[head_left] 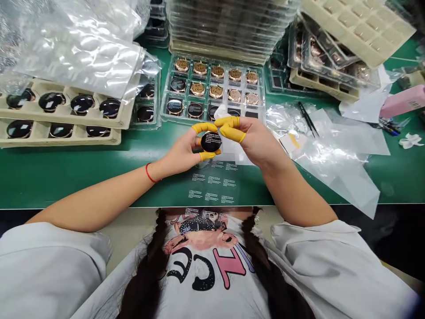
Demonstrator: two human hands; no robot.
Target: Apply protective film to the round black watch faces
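yellow-tipped, my left hand (pixel 182 153) clamps the black watch (pixel 211 142) by its rim, centre frame; right hand (pixel 260 139) has fingertips bunched at its upper right, can't tell if pinching anything. i'd grip edges only, steady, bare skin off the print.

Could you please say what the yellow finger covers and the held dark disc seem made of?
Yellow finger covers: probably thin, fairly matte rubber or latex, since they fit closely.
Dark disc: perhaps smooth glass or plastic; its even, white-printed face leaves open which.
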